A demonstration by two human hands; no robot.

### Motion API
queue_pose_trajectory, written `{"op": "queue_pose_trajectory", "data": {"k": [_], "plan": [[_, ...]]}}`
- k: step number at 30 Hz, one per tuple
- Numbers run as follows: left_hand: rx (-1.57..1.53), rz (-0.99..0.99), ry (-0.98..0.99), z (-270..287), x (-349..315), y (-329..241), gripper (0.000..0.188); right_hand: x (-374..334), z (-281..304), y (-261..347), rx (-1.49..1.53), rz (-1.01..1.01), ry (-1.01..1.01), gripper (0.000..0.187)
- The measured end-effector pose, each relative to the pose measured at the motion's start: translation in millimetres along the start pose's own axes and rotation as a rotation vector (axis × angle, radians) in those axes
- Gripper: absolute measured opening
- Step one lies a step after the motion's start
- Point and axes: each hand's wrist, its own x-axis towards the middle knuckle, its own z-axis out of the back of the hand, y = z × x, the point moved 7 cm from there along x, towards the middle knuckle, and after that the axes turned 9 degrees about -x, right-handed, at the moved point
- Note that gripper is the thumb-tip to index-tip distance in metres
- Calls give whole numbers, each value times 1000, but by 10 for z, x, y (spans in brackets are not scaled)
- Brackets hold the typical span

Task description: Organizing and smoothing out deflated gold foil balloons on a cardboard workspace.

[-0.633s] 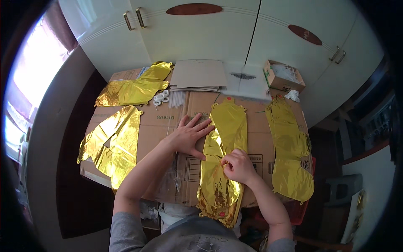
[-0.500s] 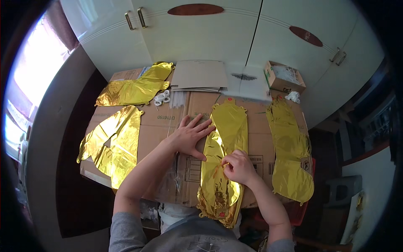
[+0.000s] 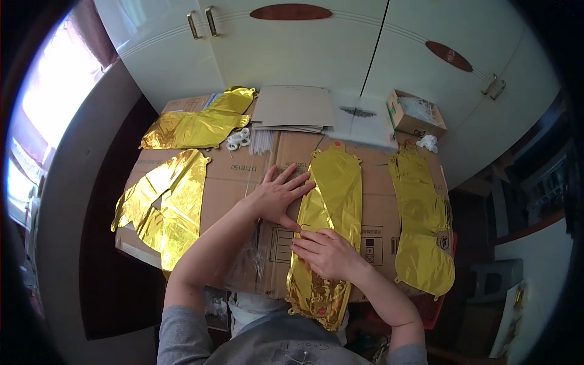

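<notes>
Left hand [image 3: 281,198] flat, fingers spread, and right hand [image 3: 326,252] flat, gripping nothing, both press gold foil balloon [image 3: 331,194] lying mid-cardboard sheet [image 3: 237,176], tail past near edge.

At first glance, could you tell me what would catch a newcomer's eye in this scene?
The shiny gold foil balloon lying flat at the middle of the flattened cardboard stands out first, with the left hand spread at its left edge and the right hand pressing its lower part. More gold foil shapes lie around it: one at the right, two at the left.
</notes>
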Motion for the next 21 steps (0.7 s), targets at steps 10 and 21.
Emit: {"op": "queue_pose_trajectory", "data": {"k": [10, 21], "plan": [[-14, -2, 4, -16, 7, 13, 122, -26, -55, 22, 40, -10, 78, 39], [-9, 0, 12, -25, 5, 23, 123, -42, -78, 31, 68, 33, 104, 37]]}}
